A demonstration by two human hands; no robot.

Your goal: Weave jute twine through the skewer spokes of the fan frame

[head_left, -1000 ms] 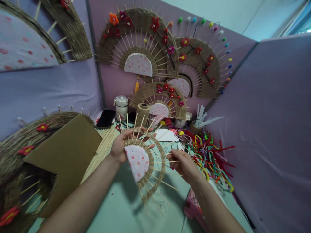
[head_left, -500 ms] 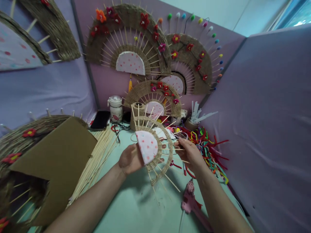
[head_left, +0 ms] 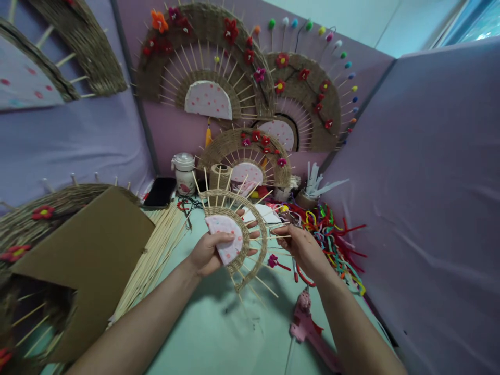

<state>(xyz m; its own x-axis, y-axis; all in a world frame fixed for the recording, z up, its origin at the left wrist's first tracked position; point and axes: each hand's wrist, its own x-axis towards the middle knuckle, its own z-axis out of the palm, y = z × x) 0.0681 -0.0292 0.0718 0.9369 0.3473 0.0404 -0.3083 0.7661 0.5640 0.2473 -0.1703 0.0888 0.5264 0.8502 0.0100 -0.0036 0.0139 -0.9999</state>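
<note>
My left hand (head_left: 209, 252) grips a small half-round woven fan (head_left: 258, 255), thumb lying across its pink-dotted white fabric centre (head_left: 224, 227) and fingers spread behind the sticks. Two bands of twine weave run round the fan, and thin bare sticks radiate past the outer one. At the fan's right side my right hand (head_left: 302, 245) is closed in a pinch beside the stick ends. Whether it has a stick or twine between its fingertips I cannot make out.
A pink glue gun (head_left: 307, 323) lies at the front right, near a small magenta flower (head_left: 272, 260). Bundled sticks (head_left: 152, 255) and brown cardboard (head_left: 94, 260) are at left. Behind stand a lidded jar (head_left: 184, 174), a twine spool (head_left: 220, 178) and colourful pipe cleaners (head_left: 332, 245).
The fan has shifted a little left and turned slightly. My left thumb has come over onto its fabric face. My right hand has moved slightly left, its fingers still near the stick ends.
</note>
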